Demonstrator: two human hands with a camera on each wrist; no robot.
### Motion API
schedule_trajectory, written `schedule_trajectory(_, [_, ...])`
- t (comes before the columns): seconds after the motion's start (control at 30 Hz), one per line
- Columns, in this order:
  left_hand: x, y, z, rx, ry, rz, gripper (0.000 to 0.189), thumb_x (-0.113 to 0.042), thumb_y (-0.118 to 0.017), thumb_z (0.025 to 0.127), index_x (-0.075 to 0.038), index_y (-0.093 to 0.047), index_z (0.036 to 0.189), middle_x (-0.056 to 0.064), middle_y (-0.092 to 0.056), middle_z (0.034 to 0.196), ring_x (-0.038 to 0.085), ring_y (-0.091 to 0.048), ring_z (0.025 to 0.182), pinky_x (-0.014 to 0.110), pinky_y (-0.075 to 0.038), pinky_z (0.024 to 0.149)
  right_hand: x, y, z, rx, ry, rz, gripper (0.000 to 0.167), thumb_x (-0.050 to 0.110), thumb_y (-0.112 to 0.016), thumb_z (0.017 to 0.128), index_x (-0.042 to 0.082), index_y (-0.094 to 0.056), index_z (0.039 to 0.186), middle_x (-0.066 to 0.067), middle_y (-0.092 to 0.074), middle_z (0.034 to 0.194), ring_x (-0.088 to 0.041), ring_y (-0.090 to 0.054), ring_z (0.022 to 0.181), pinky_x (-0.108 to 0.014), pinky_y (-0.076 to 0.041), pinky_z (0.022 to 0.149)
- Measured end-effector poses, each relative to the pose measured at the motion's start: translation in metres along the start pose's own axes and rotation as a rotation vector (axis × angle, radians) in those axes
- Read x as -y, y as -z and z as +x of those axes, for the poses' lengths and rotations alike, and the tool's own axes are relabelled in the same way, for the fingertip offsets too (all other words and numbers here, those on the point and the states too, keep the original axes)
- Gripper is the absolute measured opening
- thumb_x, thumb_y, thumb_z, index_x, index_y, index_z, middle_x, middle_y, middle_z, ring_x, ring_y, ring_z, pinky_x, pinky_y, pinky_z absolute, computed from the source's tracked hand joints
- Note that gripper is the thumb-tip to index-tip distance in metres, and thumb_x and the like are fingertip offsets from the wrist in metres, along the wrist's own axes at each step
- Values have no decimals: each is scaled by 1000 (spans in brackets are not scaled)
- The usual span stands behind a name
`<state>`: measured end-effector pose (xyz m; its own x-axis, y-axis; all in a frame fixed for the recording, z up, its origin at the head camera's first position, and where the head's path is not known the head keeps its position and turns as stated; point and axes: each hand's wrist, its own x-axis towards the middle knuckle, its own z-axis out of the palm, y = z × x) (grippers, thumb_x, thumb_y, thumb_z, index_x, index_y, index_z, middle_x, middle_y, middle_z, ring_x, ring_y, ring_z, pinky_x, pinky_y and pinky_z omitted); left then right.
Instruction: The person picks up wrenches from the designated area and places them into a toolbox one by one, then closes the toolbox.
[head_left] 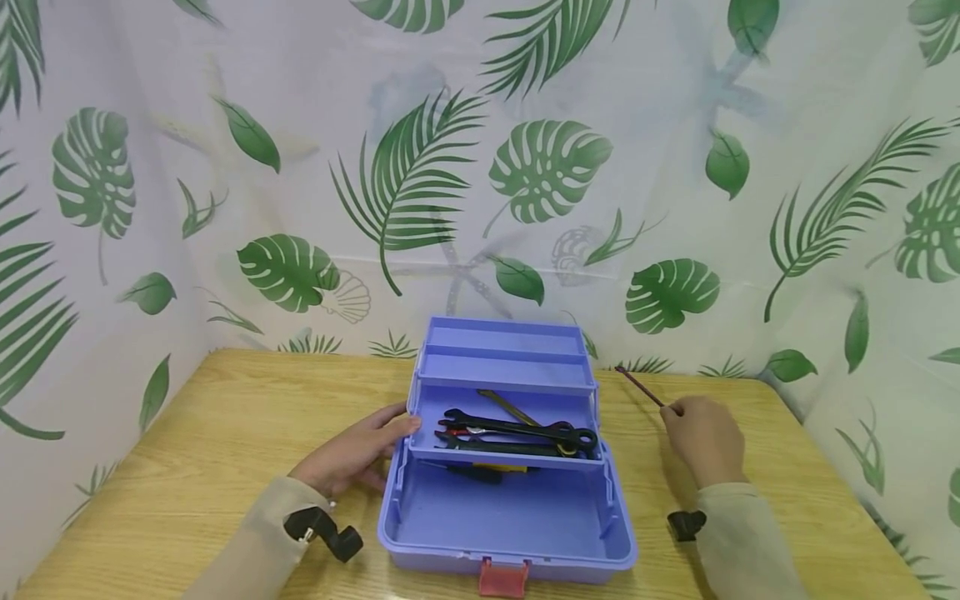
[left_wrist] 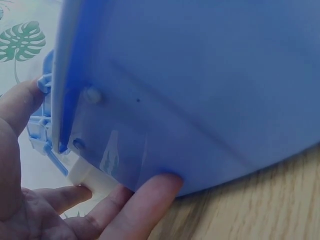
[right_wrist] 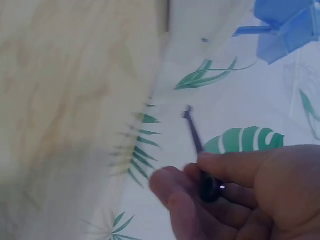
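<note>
My left hand (head_left: 352, 450) rests at the left side of a blue-purple plastic toolbox (head_left: 506, 565), thumb on the raised tray's edge. In the left wrist view its fingers (left_wrist: 155, 200) are spread, fingertips against the box's outer wall (left_wrist: 215, 100). To the right of the box, my right hand (head_left: 705, 437) pinches a slim dark wrench (head_left: 639, 387) that points up and away to the left. The right wrist view shows the wrench's forked end (right_wrist: 188, 113) beyond the thumb, its rounded dark end among the fingers.
The toolbox stands with its trays raised. In the middle tray (head_left: 435, 402) lie black wrenches (head_left: 517, 427) and a brass-coloured tool (head_left: 510, 407). A black-and-yellow tool (head_left: 480, 474) lies in the base below. The wooden table (head_left: 202, 467) meets a leaf-print cloth (head_left: 300, 192) behind.
</note>
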<state>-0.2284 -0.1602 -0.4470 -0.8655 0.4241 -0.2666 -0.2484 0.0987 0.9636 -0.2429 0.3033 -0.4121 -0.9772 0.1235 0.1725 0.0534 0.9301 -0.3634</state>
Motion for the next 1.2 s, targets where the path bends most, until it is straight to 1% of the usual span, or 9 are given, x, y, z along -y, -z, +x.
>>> schedule_trajectory(0.1, [-1,-1,-1,0,3,-2,77,-47,-58,104,-15,-23,164,25,-63,137,37,-69,112,57,-63,76,5,3,-1,-77,5,8,29,21,-58,104,-1,-78,103,-13,-72,82,-24,-57,63,-35,-41,49])
schedule_trajectory(0.2, [-2,-2,-2,-6,2,5,77,-47,-58,104,-14,-23,164,25,-63,137,37,-69,112,56,-63,76,12,6,-2,-145,26,20,30,24,-58,105,1,-77,110,-16,-75,89,-27,-63,67,-37,-45,52])
schedule_trajectory(0.27, [-3,-2,-3,-6,3,10,77,-47,-58,104,-13,-23,164,26,-63,138,37,-69,113,56,-63,76,19,8,-3,-195,49,40,29,25,-60,105,2,-77,112,-16,-76,91,-29,-64,68,-39,-46,52])
schedule_trajectory(0.37, [-3,-2,-3,-5,0,17,78,-48,-58,104,-13,-22,164,26,-62,138,37,-69,113,56,-63,76,27,11,-5,-282,92,71,27,24,-62,105,3,-78,110,-16,-76,90,-30,-66,69,-40,-46,54])
schedule_trajectory(0.5, [-3,-3,-3,-5,-1,11,77,-48,-58,104,-14,-23,164,26,-63,137,37,-69,112,56,-63,76,38,13,-8,-372,173,102,23,22,-67,103,3,-79,105,-14,-76,83,-26,-61,61,-37,-41,51])
schedule_trajectory(0.6, [-3,-2,-3,-10,-1,9,77,-48,-59,104,-14,-24,164,25,-64,136,37,-70,112,56,-63,76,46,13,-10,-410,238,120,20,20,-69,101,3,-79,104,-12,-74,79,-19,-51,53,-33,-34,49])
schedule_trajectory(0.7, [-3,-2,-3,-13,-2,10,77,-48,-59,104,-14,-24,164,25,-65,135,36,-70,111,56,-63,76,53,13,-12,-450,298,116,17,18,-71,99,3,-79,102,-12,-74,78,-17,-49,52,-32,-32,48])
schedule_trajectory(0.87, [-2,-2,-3,-11,0,13,78,-48,-58,104,-13,-24,164,25,-65,135,35,-70,110,56,-63,75,60,12,-14,-498,356,113,14,15,-74,97,2,-78,100,-13,-76,81,-22,-58,56,-33,-38,50])
schedule_trajectory(1.2, [-3,-1,-3,6,-5,16,78,-48,-57,105,-13,-22,164,26,-63,138,37,-70,111,56,-63,75,68,12,-19,-481,404,99,13,17,-72,98,6,-79,102,-11,-77,85,-26,-66,63,-41,-45,51])
